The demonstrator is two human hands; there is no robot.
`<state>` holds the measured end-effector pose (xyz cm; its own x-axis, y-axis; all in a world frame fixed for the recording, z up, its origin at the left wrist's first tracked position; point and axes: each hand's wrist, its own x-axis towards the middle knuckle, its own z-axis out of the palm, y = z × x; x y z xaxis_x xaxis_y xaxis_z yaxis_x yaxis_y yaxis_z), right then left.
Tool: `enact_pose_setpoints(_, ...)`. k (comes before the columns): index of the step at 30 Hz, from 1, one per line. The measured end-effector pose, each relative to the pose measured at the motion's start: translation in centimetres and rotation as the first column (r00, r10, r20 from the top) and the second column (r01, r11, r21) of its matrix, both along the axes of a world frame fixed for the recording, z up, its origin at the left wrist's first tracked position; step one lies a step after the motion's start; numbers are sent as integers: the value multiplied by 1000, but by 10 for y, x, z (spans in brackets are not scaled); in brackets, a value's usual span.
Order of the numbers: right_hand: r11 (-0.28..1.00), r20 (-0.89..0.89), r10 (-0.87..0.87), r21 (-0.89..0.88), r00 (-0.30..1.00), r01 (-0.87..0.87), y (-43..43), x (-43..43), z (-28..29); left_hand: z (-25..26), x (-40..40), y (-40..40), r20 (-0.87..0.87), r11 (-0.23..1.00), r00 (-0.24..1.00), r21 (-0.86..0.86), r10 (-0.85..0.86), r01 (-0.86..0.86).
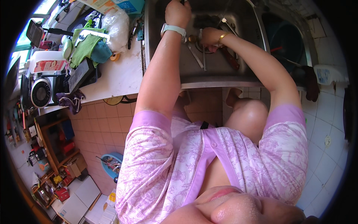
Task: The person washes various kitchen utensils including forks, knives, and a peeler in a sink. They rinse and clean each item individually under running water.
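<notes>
My left hand (178, 13), a pale-banded watch on its wrist, is closed around a small dark object (182, 1) over the metal sink (193, 77); the picture's top edge cuts most of that object off. Lower in the basin is my right hand (211, 37), with a gold bracelet at the wrist and fingers curled over the drain area. Whether it grips anything is hidden. Beside it lie thin metal utensils (195, 57), a brown-handled tool (231, 59) and a round brownish knob (192, 38). A white-tipped utensil (224, 20) rests beyond my right wrist.
Left of the sink, the white counter (123, 75) bears a clear plastic bag (117, 28), green cloth (84, 46), a large bottle (47, 61) and a phone on a stand (35, 33). Right are a dark basin (288, 42) and white bottle (327, 74). A blue tub (105, 165) stands on the floor.
</notes>
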<state>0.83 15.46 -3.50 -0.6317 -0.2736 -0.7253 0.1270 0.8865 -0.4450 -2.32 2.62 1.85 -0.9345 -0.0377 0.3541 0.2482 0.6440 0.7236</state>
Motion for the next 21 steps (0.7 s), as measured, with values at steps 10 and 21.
enact_pose_setpoints(10,525,190,-636,-604,748,600,55,-3,26,-37,8,25,526,815,804,572,-278,-92)
enact_pose_setpoints(21,385,158,-727,-712,669,587,40,7,19,-36,17,35,501,700,699,714,-511,0)
